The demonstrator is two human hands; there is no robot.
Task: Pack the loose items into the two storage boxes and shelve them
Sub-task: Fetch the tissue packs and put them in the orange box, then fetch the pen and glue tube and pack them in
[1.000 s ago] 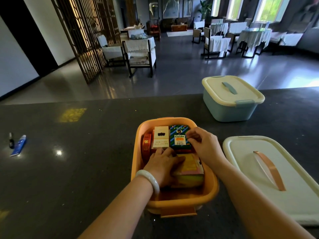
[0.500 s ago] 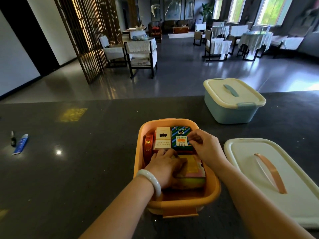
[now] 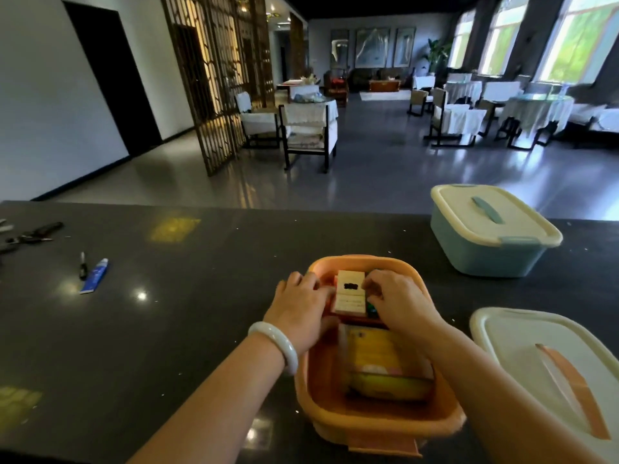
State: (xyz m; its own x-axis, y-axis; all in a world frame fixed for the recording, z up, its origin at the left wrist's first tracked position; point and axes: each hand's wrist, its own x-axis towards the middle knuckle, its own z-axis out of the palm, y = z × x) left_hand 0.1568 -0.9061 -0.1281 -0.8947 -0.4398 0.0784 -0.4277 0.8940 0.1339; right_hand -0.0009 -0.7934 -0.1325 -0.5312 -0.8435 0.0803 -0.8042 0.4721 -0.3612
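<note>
An open orange box [image 3: 378,420] sits on a dark counter [image 3: 167,329]. Inside it, the left hand [image 3: 301,309] and right hand [image 3: 398,299] pinch 1 cream packet [image 3: 350,293] at the far end; a yellow packet [image 3: 378,356] lies nearer. Its white lid [image 3: 522,346] rests just right; a lidded blue box [image 3: 485,239] stands beyond.

Both hands, left hand [image 3: 299,306] and right hand [image 3: 398,301], grip a cream packet [image 3: 349,293] inside the orange box [image 3: 378,426].
</note>
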